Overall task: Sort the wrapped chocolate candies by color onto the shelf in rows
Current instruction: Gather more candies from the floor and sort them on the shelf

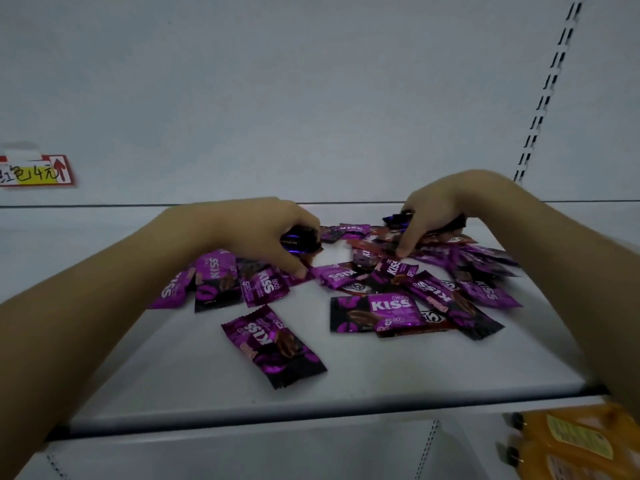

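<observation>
1. Purple candies (394,306) lie in a loose, overlapping heap across the middle and rear of the shelf (346,379). The wrappers are flat, pillow-shaped and glossy, with crimped saw-tooth ends. Each is part purple, part black, with "KISS" printed in white.
2. Red-brown candies (367,244) of the same pillow shape are mixed in toward the rear of the heap. Another shows partly under purple ones at the heap's near right edge.
3. Lone candy (273,344), purple and black, lies flat and diagonal nearest the front edge, apart from the heap.
4. Shelf surface: smooth, matt, pale grey sheet with a rounded front lip. The back panel (277,98) has the same pale finish.
5. Left hand (256,230): the fingers are curled round a dark bundle (299,242) of shiny wrappers, grasping it over the left part of the heap. The thumb tip touches a purple candy below.
6. Right hand (440,209): curled over the rear right of the heap, grasping dark wrappers (398,218) that stick out on both sides of the palm. One fingertip is down on the heap. The colour of the held pieces cannot be told in the dim light.
7. Surroundings: a slotted rail (550,84) runs up at the right of the back panel. A red-bordered price tag (38,171) with handwritten characters is at the left. Orange bottles (571,441) with yellow labels sit below the shelf, lower right.
</observation>
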### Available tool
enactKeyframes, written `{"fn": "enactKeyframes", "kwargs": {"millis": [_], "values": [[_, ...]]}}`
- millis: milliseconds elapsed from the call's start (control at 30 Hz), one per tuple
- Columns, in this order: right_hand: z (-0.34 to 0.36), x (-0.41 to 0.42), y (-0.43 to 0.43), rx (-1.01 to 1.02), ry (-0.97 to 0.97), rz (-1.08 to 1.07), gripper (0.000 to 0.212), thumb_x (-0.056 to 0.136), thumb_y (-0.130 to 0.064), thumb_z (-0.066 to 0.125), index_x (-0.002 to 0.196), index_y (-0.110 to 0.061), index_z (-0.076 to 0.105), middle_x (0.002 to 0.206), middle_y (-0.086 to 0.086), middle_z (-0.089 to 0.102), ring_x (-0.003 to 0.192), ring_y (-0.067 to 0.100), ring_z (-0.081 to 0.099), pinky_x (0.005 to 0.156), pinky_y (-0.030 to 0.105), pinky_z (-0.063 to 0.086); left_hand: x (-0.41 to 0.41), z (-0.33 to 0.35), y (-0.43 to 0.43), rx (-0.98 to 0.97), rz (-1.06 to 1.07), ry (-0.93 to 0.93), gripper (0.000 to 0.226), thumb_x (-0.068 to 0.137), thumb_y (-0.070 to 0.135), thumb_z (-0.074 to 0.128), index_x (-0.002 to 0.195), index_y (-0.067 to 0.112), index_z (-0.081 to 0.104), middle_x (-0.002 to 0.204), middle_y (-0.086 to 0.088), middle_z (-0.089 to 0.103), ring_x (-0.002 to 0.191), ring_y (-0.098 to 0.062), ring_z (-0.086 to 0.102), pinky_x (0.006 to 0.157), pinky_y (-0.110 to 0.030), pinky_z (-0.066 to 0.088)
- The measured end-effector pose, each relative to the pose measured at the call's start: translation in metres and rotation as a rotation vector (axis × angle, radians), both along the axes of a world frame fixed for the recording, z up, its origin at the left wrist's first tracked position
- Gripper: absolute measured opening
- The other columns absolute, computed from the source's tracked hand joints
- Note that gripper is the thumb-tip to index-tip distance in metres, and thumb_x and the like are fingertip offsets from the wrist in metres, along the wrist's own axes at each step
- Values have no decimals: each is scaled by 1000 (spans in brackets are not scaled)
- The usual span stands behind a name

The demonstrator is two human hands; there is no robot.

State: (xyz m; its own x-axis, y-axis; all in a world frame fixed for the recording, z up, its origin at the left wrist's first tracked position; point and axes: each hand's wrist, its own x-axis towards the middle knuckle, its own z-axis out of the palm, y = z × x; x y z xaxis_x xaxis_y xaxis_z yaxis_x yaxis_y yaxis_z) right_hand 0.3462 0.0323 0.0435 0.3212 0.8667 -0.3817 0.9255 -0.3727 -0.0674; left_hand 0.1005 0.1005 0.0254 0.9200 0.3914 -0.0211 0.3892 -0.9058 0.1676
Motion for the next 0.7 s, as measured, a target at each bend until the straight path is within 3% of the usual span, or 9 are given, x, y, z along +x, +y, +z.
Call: {"fn": "enactKeyframes", "kwargs": {"millis": [100,167,267,367,433,500,633,700], "values": [[0,14,-9,95,-115,-46,39,71,-38,78,84,-5,60,65,9,55,49,21,47,49,23,38,-6,1,8,100,74,38,26,77,31,76,86,33,52,89,9,61,79,-16,58,73,-30,47],[3,7,-19,123,38,38,46,70,-43,78,82,-2,59,64,10,54,50,21,45,48,25,37,-10,4,9,81,77,-11,24,78,31,76,83,34,53,88,9,63,80,-18,60,76,-33,49],[4,-25,-35,32,309,201,57,72,-39,76,98,7,55,53,2,50,43,16,38,46,26,32,-6,7,-8,-98,18,-184,22,77,37,75,88,24,62,87,7,67,77,-14,62,74,-30,51],[-1,-35,-30,31,150,220,49,71,-39,78,104,-9,57,55,-1,57,46,16,46,48,27,39,10,-5,-29,-166,-37,-229,28,75,41,76,87,19,63,75,10,60,60,-2,48,59,-15,39],[-3,-25,-25,63,28,165,44,71,-38,79,101,-13,59,70,6,64,56,21,54,58,33,49,18,-12,-32,-104,-47,-202,26,77,37,76,88,19,60,83,11,63,62,0,49,58,-14,37],[-3,-10,-28,74,-3,103,37,73,-33,78,97,-13,59,75,9,65,58,22,56,63,35,49,17,-11,-25,14,-27,-148,22,80,29,74,86,22,54,84,8,62,66,-4,52,60,-20,39],[-8,-4,-32,274,152,129,37,75,-35,75,97,-8,62,80,20,65,59,22,54,60,33,44,5,-7,-5,269,97,-5,29,83,24,68,78,32,40,71,14,49,66,-8,47,58,-27,38],[-12,-16,-26,369,206,183,43,75,-42,74,97,-7,63,78,17,65,59,21,54,60,32,43,0,-5,2,304,143,2,28,83,27,68,78,31,41,72,14,49,68,-12,48,58,-27,36]]}}
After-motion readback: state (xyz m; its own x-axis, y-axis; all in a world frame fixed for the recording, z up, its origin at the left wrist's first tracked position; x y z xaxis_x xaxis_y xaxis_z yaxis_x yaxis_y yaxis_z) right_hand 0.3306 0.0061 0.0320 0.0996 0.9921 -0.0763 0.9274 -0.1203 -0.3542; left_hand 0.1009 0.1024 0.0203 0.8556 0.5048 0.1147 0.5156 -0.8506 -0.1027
